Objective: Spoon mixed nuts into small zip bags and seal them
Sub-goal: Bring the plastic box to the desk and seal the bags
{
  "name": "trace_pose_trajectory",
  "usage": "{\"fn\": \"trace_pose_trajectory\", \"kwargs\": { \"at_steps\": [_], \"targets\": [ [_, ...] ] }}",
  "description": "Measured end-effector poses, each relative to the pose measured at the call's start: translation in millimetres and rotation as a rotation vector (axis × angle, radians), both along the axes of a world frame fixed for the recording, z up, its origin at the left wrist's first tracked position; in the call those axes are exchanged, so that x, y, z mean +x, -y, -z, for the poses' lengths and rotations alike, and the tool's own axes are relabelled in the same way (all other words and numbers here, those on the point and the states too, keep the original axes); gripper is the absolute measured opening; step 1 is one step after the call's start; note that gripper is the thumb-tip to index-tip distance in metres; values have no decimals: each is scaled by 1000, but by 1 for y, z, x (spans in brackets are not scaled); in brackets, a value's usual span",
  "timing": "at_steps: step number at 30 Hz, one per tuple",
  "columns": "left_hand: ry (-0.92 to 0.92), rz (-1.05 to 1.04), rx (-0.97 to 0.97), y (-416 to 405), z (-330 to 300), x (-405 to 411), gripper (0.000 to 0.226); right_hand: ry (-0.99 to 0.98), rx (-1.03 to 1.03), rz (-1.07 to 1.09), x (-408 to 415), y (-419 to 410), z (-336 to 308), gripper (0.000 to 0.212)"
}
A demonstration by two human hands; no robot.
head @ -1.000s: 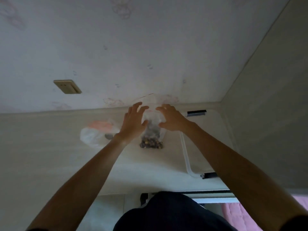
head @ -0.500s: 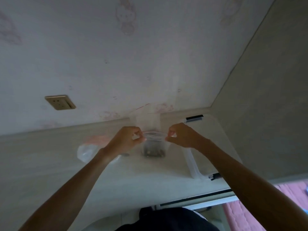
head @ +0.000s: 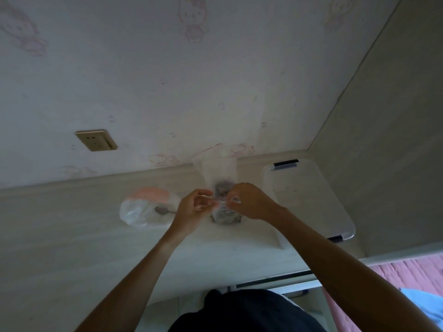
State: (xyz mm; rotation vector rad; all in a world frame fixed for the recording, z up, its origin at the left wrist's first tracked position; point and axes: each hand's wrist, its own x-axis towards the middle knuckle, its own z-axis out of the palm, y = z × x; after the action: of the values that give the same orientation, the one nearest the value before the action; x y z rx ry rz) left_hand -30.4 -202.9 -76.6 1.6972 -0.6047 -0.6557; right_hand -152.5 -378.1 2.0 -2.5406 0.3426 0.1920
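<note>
A small clear zip bag (head: 224, 215) with dark mixed nuts in its bottom stands on the pale desk (head: 96, 236) at the middle. My left hand (head: 194, 207) and my right hand (head: 249, 201) pinch its top strip from either side, fingertips close together. Behind it, more clear zip bags (head: 215, 166) lean against the wall, one with nuts showing at its base. To the left lies a larger plastic bag (head: 143, 209) with a pink top, and a metal spoon (head: 163, 210) rests on it.
A clear plastic box lid (head: 309, 195) with dark clips lies on the desk's right side by the side wall. A wall socket (head: 96, 140) sits on the wall at the left. A pink bed cover (head: 393, 279) shows at the lower right.
My hands came off the flat bag, took its top at both ends and stood it up. They have since drawn together along the strip. The view has tilted upward.
</note>
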Motion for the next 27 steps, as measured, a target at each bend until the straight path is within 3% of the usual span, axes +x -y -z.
{"fn": "trace_pose_trajectory", "kwargs": {
  "at_steps": [9,12,16,20,27],
  "targets": [
    [-182,-87,-92,-8,-12,-14,5,112,133,117,-6,9,4,13],
    [-160,-73,-79,-9,-15,-21,11,100,180,89,-7,3,4,25],
    [-114,10,-158,-9,-20,-29,7,56,139,42,-2,-7,12,24],
    [-59,-53,-40,-6,-15,-25,18,99,166,87,2,-11,13,24],
    [-109,-60,-23,-3,-15,-23,7,78,205,122,7,-9,16,21]
  ]
}}
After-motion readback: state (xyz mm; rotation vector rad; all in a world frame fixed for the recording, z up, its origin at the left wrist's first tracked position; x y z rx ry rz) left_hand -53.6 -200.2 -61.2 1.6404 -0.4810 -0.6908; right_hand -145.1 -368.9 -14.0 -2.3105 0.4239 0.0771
